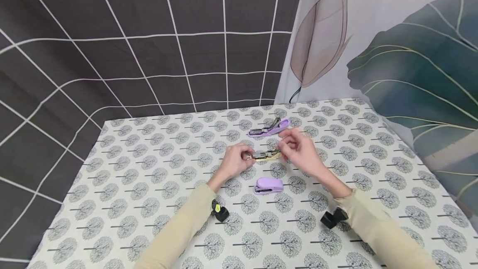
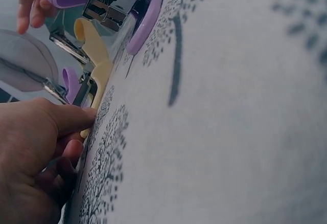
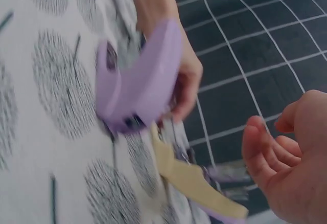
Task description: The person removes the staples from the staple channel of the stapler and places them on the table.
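My left hand [image 1: 234, 162] pinches the front end of a pale yellow stapler [image 1: 267, 156] between thumb and fingers, low over the table. That stapler is folded open, and its metal rail shows beside the yellow body [image 2: 102, 68] in the left wrist view. Close to its back end is my right hand [image 1: 301, 151], fingers loosely bent. The right wrist view has a gap between those fingers [image 3: 255, 139] and the yellow stapler [image 3: 191, 183]. My left fingertips hide the stapler's front tip.
Behind the hands lies a purple stapler [image 1: 279, 127], opened out with its metal parts raised. Nearer to me sits another purple stapler [image 1: 269, 184], its top folded over its base. A tree-print cloth [image 1: 157, 177] covers the table; a dark checked curtain [image 1: 149, 53] hangs behind it.
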Action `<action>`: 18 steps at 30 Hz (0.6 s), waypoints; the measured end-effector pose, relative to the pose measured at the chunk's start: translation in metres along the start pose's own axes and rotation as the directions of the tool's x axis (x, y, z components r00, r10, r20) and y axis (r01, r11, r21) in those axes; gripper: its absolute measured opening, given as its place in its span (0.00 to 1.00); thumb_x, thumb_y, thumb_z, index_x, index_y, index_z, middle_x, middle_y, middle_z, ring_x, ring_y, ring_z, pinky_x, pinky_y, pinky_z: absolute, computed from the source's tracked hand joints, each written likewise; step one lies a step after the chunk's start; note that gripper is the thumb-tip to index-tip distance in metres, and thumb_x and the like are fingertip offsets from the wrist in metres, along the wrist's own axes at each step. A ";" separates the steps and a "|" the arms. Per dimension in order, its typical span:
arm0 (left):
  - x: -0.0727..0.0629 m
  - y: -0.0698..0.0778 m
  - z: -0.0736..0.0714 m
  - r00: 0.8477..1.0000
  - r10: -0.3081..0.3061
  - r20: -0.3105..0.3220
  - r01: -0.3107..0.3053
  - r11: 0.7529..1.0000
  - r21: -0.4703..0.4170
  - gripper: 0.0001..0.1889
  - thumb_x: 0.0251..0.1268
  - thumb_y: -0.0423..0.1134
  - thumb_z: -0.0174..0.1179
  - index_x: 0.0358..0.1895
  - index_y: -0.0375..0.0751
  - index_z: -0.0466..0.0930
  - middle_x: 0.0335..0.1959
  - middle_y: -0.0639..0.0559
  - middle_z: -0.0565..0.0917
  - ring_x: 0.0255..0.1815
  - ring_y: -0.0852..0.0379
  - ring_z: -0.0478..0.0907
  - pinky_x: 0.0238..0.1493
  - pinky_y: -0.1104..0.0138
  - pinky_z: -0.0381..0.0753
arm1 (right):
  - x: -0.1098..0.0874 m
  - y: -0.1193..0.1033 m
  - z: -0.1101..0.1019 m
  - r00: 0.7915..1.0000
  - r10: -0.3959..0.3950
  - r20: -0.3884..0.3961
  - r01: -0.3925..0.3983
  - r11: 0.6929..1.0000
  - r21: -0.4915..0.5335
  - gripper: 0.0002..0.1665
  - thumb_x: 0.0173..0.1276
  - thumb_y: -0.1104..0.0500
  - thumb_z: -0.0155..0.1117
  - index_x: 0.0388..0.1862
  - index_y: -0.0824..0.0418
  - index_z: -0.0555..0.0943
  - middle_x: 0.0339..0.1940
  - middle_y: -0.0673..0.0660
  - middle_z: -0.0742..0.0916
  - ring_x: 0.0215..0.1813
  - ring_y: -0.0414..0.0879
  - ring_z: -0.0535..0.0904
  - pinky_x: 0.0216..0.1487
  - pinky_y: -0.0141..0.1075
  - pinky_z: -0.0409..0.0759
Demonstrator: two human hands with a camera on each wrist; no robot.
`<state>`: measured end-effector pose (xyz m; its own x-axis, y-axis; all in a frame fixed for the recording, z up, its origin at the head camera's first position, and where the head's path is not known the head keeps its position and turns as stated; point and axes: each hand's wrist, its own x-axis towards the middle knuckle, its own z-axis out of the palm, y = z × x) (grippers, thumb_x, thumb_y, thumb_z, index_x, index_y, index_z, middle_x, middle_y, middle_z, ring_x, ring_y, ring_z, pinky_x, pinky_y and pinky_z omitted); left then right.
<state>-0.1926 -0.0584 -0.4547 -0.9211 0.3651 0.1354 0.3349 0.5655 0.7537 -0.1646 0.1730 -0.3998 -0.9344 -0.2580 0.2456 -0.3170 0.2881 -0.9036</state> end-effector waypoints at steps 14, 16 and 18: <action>0.000 -0.002 0.000 1.000 -0.004 0.000 0.004 1.000 -0.013 0.13 0.54 0.31 0.74 0.43 0.37 0.86 0.33 0.54 0.82 0.28 0.62 0.73 0.30 0.71 0.76 | 0.005 0.009 0.029 0.952 0.210 0.221 -0.206 0.978 -0.038 0.16 0.71 0.70 0.59 0.54 0.76 0.73 0.33 0.65 0.86 0.28 0.54 0.83 0.25 0.42 0.84; 0.000 -0.002 0.000 1.000 -0.002 0.003 0.002 1.000 -0.012 0.13 0.54 0.31 0.74 0.44 0.37 0.86 0.33 0.54 0.82 0.28 0.62 0.74 0.31 0.71 0.76 | 0.007 0.009 0.031 0.942 0.252 0.221 -0.248 0.968 -0.047 0.14 0.71 0.70 0.58 0.53 0.76 0.74 0.32 0.64 0.86 0.28 0.53 0.83 0.24 0.41 0.84; 0.000 -0.001 0.000 1.000 0.001 0.006 -0.001 1.000 -0.009 0.13 0.55 0.31 0.73 0.44 0.37 0.86 0.33 0.53 0.82 0.28 0.62 0.74 0.31 0.71 0.76 | 0.008 0.009 0.033 0.930 0.291 0.224 -0.288 0.957 -0.047 0.13 0.71 0.70 0.57 0.52 0.77 0.74 0.32 0.64 0.86 0.27 0.51 0.83 0.24 0.41 0.83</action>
<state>-0.1930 -0.0594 -0.4552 -0.9197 0.3696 0.1322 0.3337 0.5587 0.7593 -0.1699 0.1428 -0.4175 -0.9251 -0.3624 -0.1128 -0.0418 0.3927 -0.9187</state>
